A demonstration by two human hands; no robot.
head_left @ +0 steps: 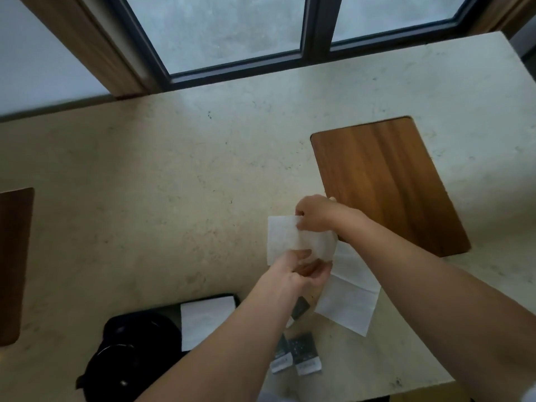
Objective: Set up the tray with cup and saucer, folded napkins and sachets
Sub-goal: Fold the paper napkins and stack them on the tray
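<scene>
Both hands hold one white paper napkin (285, 239) just above the stone table. My right hand (316, 213) pinches its top edge; my left hand (301, 271) grips its bottom edge. A second white napkin (351, 297) lies flat on the table under my right forearm. A black tray (162, 343) sits at the near left, carrying a dark cup and saucer (136, 340) and a folded white napkin (203, 320). Dark sachets (301, 355) with pale ends lie on the table near the front edge; another sachet (300, 307) shows beside my left forearm.
The pale stone table (174, 184) runs to a window at the back. A wooden inlay panel (385, 184) lies at the right, another (13, 262) at the far left edge. The table's front right corner (446, 381) is close to the sachets.
</scene>
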